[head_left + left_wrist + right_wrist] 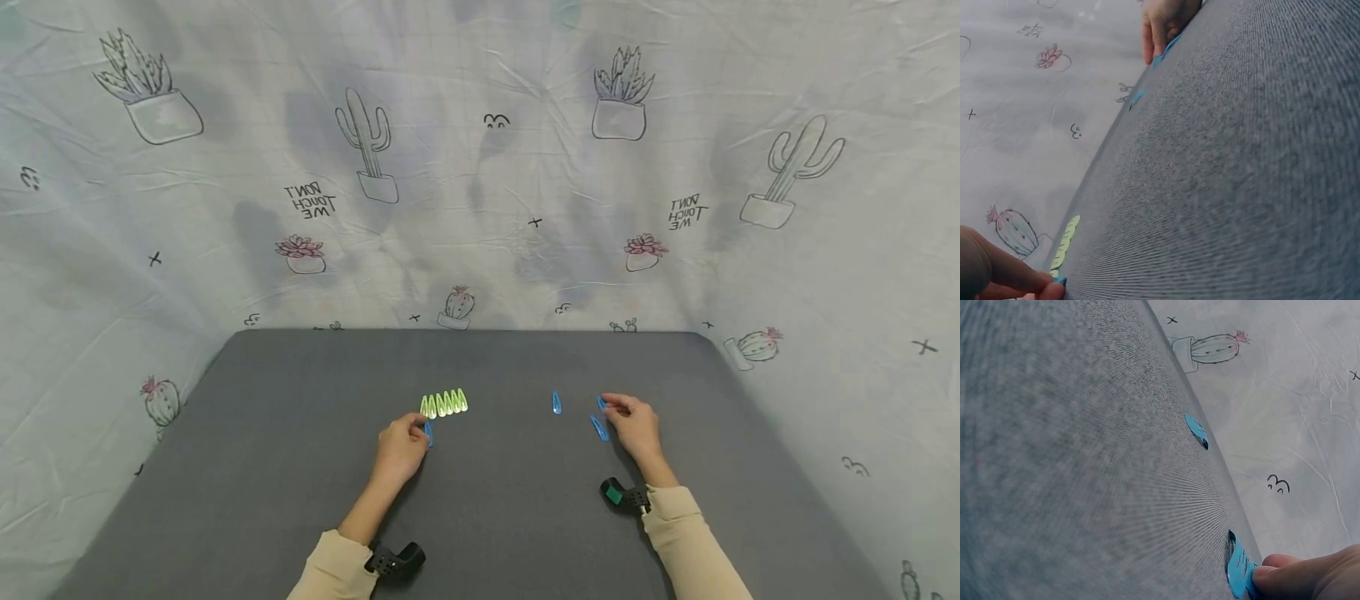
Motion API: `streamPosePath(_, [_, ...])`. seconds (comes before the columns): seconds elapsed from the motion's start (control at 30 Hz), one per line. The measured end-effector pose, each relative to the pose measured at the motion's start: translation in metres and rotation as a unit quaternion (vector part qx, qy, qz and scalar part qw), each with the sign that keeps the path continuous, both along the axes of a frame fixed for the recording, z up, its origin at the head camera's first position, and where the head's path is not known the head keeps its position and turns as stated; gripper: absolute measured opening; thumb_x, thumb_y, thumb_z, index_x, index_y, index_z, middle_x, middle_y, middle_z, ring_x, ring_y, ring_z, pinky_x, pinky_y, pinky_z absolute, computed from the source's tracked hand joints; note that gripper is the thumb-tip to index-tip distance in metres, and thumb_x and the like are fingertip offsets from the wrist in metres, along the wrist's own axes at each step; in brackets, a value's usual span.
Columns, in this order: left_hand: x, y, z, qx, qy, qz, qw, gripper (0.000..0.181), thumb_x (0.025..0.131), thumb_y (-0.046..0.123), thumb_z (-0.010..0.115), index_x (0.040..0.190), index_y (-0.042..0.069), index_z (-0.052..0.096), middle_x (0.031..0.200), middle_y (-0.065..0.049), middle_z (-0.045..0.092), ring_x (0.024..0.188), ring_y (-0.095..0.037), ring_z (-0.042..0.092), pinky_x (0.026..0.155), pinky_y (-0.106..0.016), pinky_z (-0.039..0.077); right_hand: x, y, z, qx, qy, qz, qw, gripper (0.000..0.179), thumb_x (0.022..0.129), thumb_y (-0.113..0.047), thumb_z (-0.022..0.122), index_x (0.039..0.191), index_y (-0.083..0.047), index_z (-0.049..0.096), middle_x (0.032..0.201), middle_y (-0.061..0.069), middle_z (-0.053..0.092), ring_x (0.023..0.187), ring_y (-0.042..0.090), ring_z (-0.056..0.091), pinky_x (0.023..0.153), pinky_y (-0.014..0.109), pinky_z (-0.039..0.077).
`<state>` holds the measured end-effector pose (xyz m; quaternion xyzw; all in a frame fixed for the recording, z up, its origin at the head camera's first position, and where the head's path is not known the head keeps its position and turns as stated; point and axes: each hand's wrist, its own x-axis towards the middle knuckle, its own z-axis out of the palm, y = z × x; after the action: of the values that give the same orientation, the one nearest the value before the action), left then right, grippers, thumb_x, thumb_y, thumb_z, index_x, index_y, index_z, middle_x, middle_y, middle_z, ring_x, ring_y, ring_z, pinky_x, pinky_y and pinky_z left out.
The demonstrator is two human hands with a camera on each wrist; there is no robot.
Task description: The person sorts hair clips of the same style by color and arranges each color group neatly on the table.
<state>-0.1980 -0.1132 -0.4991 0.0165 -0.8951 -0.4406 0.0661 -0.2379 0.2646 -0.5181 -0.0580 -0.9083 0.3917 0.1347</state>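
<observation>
My left hand point(400, 447) pinches a blue snap hair clip point(428, 434) between thumb and fingers, just below the left end of a row of several yellow-green hair clips point(444, 404). In the left wrist view the fingertips cover most of this blue clip point(1060, 280). On the right, my right hand point(636, 427) has its thumb and fingertips on another blue clip point(602, 402), partly hidden by them. A second blue clip point(599, 428) lies slanted just below that hand, close to its fingertips in the right wrist view. A third blue clip point(557, 402) lies upright-pointing to its left.
The clips lie on a dark grey table point(495, 500) with rounded far corners. A pale sheet printed with cacti point(480, 208) hangs behind it and along the sides. Black wrist devices point(397, 561) sit at both cuffs, close over the tabletop.
</observation>
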Motion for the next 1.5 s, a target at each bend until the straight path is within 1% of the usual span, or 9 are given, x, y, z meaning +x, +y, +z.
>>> streamPosePath(0.27, [0.000,-0.003,0.002,-0.073,0.014,0.009,0.9972,0.023,0.078,-0.002,0.065,0.101,-0.004,0.068,0.070,-0.005,0.061,0.062,-0.017,0.056,0.058,-0.035,0.045,-0.001,0.000,0.000,0.000,-0.001,0.000,1.0000,0.024,0.088,-0.007,0.065,0.111,-0.003,0.069,0.097,0.015,0.070,0.090,0.028,0.065,0.075,0.033,0.048])
streamPosePath(0.53, [0.000,-0.007,0.001,-0.068,-0.004,0.003,0.9977,0.024,0.081,0.004,0.067,0.104,-0.002,0.068,0.070,-0.004,0.059,0.061,-0.015,0.052,0.057,-0.032,0.043,-0.002,0.001,0.000,-0.011,-0.002,-0.003,0.9999,0.023,0.088,-0.007,0.065,0.109,-0.003,0.070,0.096,0.015,0.070,0.087,0.024,0.065,0.071,0.024,0.047])
streamPosePath(0.63, [-0.001,-0.012,-0.001,-0.064,-0.004,-0.015,0.9979,0.023,0.082,0.006,0.068,0.104,-0.001,0.068,0.070,-0.002,0.058,0.060,-0.013,0.050,0.056,-0.030,0.041,-0.002,0.002,0.000,-0.020,-0.001,-0.006,0.9998,0.022,0.087,-0.006,0.066,0.108,-0.004,0.071,0.095,0.014,0.071,0.083,0.018,0.064,0.068,0.020,0.046])
streamPosePath(0.77, [-0.004,-0.021,-0.007,-0.054,0.011,-0.057,0.9968,0.024,0.083,0.009,0.070,0.106,0.002,0.068,0.070,0.001,0.057,0.059,-0.009,0.047,0.056,-0.026,0.040,-0.002,0.002,0.001,-0.032,0.001,-0.006,0.9995,0.021,0.086,-0.005,0.066,0.107,-0.004,0.071,0.094,0.014,0.071,0.078,0.008,0.061,0.066,0.017,0.045])
streamPosePath(0.87, [-0.005,-0.027,-0.012,-0.054,0.033,-0.088,0.9941,0.025,0.083,0.011,0.071,0.108,0.005,0.068,0.070,0.004,0.055,0.059,-0.007,0.045,0.057,-0.024,0.039,-0.001,0.003,0.001,-0.036,0.007,-0.005,0.9993,0.022,0.086,-0.005,0.066,0.107,-0.004,0.071,0.095,0.015,0.070,0.077,0.004,0.059,0.066,0.016,0.044])
streamPosePath(1.0, [-0.005,-0.030,-0.018,-0.060,0.066,-0.109,0.9900,0.024,0.082,0.011,0.073,0.105,0.007,0.070,0.070,0.006,0.051,0.059,-0.004,0.042,0.056,-0.022,0.037,-0.001,0.003,0.001,-0.037,0.019,-0.006,0.9991,0.023,0.086,-0.004,0.066,0.108,-0.004,0.070,0.094,0.014,0.070,0.075,-0.002,0.055,0.067,0.016,0.044])
streamPosePath(1.17, [-0.006,-0.029,-0.022,-0.052,0.089,-0.105,0.9891,0.019,0.080,0.010,0.074,0.099,0.009,0.072,0.069,0.007,0.050,0.058,-0.002,0.041,0.055,-0.021,0.037,-0.002,0.004,0.000,-0.047,0.041,-0.005,0.9980,0.023,0.085,-0.002,0.066,0.107,-0.001,0.070,0.094,0.016,0.069,0.073,-0.006,0.053,0.066,0.013,0.043])
streamPosePath(1.37, [-0.006,-0.030,-0.025,-0.052,0.093,-0.096,0.9897,0.017,0.080,0.011,0.075,0.097,0.010,0.073,0.068,0.009,0.049,0.057,-0.002,0.040,0.054,-0.021,0.036,-0.002,0.002,0.002,-0.118,0.063,-0.003,0.9910,0.025,0.085,0.005,0.063,0.110,0.004,0.068,0.096,0.021,0.065,0.076,-0.002,0.055,0.067,0.008,0.042])
streamPosePath(1.5, [-0.006,-0.030,-0.026,-0.054,0.098,-0.092,0.9894,0.017,0.079,0.011,0.075,0.097,0.010,0.074,0.068,0.008,0.049,0.056,-0.002,0.040,0.053,-0.021,0.036,0.001,-0.007,0.008,-0.153,0.055,0.018,0.9865,0.027,0.087,0.004,0.062,0.113,0.004,0.066,0.099,0.022,0.062,0.078,-0.001,0.055,0.065,0.011,0.043])
